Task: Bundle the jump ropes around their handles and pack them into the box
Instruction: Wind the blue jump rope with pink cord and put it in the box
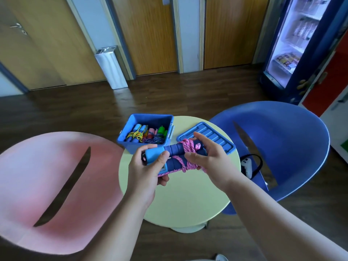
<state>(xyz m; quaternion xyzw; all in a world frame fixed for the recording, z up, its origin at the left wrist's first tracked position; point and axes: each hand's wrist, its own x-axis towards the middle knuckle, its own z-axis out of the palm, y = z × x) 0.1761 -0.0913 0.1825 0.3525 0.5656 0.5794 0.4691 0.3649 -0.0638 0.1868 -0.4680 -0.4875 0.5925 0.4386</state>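
Observation:
A pink jump rope (pixel 185 147) is coiled around its two blue handles (pixel 172 149), held above the round yellow table (pixel 186 200). My left hand (pixel 148 171) grips the light-blue ends of the handles. My right hand (pixel 206 159) closes on the wound pink rope at the other end. Behind them stands the open blue box (pixel 131 145), holding several bundled ropes with blue, pink and green handles (pixel 146 134). Its blue lid (pixel 216 136) lies on the table to the right of the box.
A pink chair (pixel 47 181) stands left of the table and a blue chair (pixel 278 140) right, with a white controller (pixel 247 165) on its seat. Wooden doors, a metal bin (pixel 111 66) and a lit fridge (pixel 293 40) line the far wall.

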